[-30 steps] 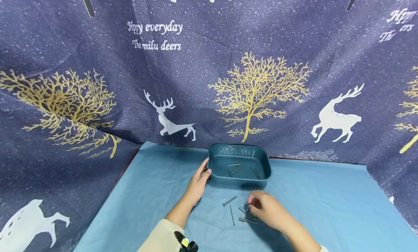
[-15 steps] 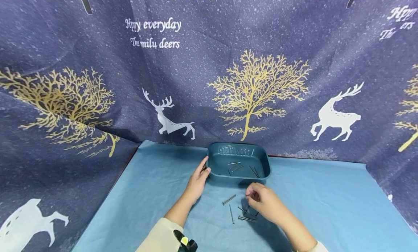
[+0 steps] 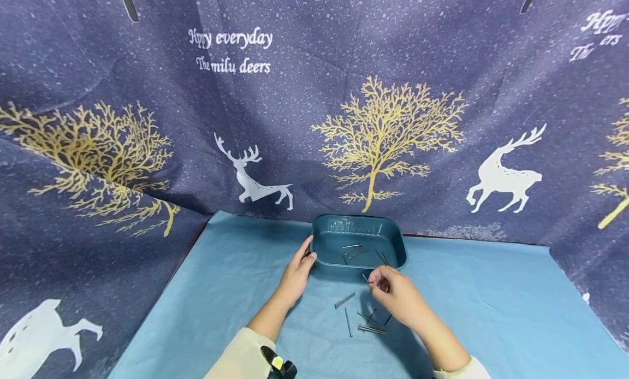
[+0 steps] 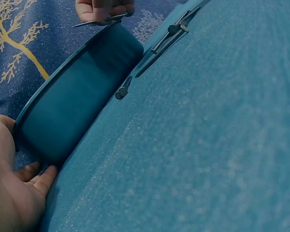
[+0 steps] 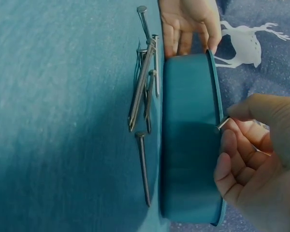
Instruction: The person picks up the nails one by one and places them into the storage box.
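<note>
A teal rectangular tray stands at the back of the cloth with several nails on its floor. My left hand rests against its left end, fingers mostly straight along the outer wall and one digit at the rim, as the right wrist view shows. My right hand pinches a steel nail between thumb and fingers, right at the tray's front rim. In the left wrist view this nail lies crosswise over the rim. Several loose nails lie on the cloth in front of the tray.
A light blue cloth covers the table. A dark blue curtain with deer and trees hangs right behind the tray. One nail lies apart from the cluster, close to the tray's front wall.
My right hand has lifted a nail from the group on the cloth and moved it away from me to the tray's front rim. My left hand has kept its place on the tray.
</note>
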Available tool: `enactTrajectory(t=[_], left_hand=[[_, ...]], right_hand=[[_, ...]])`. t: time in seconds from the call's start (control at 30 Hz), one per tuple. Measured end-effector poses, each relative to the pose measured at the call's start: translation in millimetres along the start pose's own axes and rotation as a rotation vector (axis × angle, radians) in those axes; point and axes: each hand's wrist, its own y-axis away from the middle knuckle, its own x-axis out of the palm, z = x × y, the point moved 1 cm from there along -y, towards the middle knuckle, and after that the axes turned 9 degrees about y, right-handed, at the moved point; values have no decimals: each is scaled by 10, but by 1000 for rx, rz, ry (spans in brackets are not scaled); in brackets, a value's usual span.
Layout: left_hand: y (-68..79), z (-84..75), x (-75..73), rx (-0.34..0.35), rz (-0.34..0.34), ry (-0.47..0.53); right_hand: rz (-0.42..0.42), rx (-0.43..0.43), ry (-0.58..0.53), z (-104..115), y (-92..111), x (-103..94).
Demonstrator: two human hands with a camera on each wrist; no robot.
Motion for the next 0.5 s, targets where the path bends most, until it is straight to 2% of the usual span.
enactTrajectory(t=[0.23,0.5], left_hand=[[5,6,4,4,2,15],[9,-2,-1,2,3,16]], right_hand=[[-21,43,-29,0,-36,17],[-100,11,-56,11,-77,33]])
